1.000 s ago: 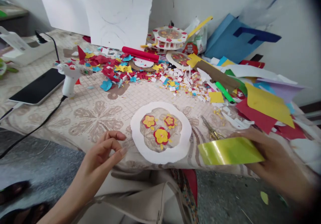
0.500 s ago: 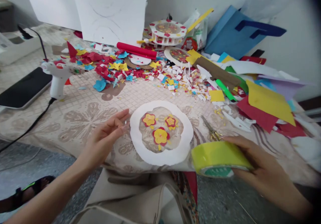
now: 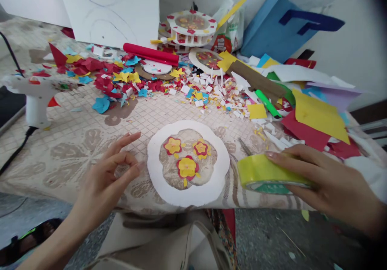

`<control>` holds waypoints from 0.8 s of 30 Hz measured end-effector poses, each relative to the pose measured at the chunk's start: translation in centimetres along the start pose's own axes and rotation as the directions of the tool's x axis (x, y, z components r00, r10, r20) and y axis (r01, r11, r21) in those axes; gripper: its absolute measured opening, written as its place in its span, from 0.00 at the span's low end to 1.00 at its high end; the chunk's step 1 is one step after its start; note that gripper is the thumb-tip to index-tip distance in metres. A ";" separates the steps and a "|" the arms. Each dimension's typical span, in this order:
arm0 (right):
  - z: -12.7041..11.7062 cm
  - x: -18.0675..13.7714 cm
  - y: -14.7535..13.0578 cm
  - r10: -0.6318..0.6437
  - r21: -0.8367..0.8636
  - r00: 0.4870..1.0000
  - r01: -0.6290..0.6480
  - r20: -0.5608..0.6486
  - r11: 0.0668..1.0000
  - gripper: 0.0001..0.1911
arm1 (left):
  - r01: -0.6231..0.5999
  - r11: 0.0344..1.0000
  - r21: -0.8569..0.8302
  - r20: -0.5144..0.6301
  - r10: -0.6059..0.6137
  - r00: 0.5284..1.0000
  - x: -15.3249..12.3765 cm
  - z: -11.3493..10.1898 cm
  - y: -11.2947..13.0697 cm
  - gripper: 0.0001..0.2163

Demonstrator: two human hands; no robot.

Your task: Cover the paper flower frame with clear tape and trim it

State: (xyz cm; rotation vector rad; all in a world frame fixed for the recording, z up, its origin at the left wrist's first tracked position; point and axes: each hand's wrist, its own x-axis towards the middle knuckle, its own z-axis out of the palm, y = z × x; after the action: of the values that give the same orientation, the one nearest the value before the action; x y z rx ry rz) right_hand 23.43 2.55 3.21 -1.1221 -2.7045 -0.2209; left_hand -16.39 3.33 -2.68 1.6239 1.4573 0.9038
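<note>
My right hand [image 3: 329, 181] grips a wide roll of yellow tape [image 3: 269, 173] over the front right of the table. Just behind the roll lie scissors [image 3: 244, 146], their handles hidden by it. My left hand [image 3: 110, 173] is beside the left edge of a white paper ring [image 3: 157, 185], fingers apart, with nothing visible in it. The ring lies flat and frames a see-through, scalloped middle. Three yellow-and-red paper flowers [image 3: 187, 167] with small yellow bits sit on that middle.
A white glue gun [image 3: 36, 100] stands at the left, beside a dark phone [image 3: 10, 109]. Paper scraps and flowers [image 3: 105, 68] cover the back, with a red roll [image 3: 151, 54], a decorated round paper model [image 3: 192, 28], a green marker [image 3: 267, 104] and a blue bag [image 3: 272, 32].
The view has shifted, so most things on the table appear further left. The tape roll has moved up, nearer the scissors. My left hand has drawn slightly away from the ring's edge.
</note>
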 end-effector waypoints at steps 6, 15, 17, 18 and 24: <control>0.0 0.8 1.2 -0.030 -0.146 0.957 0.075 0.289 0.986 0.22 | -0.053 0.983 0.176 0.016 0.051 0.999 1.1 0.2 -0.7 0.10; -0.4 4.4 0.0 -0.057 -0.166 0.882 0.151 0.467 0.975 0.18 | -0.147 0.928 0.343 0.035 0.144 0.989 2.3 1.0 -0.8 0.11; -0.5 4.9 0.0 -0.062 -0.151 0.876 0.152 0.479 0.977 0.21 | -0.153 0.925 0.348 0.037 0.149 0.988 2.3 1.1 -0.7 0.11; -0.5 5.1 0.0 -0.066 -0.141 0.873 0.152 0.484 0.978 0.22 | -0.156 0.924 0.349 0.038 0.153 0.988 2.3 1.2 -0.7 0.11; 0.3 5.6 0.5 -0.085 -0.117 0.870 0.161 0.485 0.980 0.26 | -0.169 0.918 0.358 0.025 0.171 0.985 2.1 1.5 -1.1 0.10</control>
State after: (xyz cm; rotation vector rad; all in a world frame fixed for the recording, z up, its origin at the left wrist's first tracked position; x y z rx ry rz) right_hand 19.88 6.78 4.35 -1.1735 -3.2547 -0.1955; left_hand -15.36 5.41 -4.27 2.0444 1.5726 0.7664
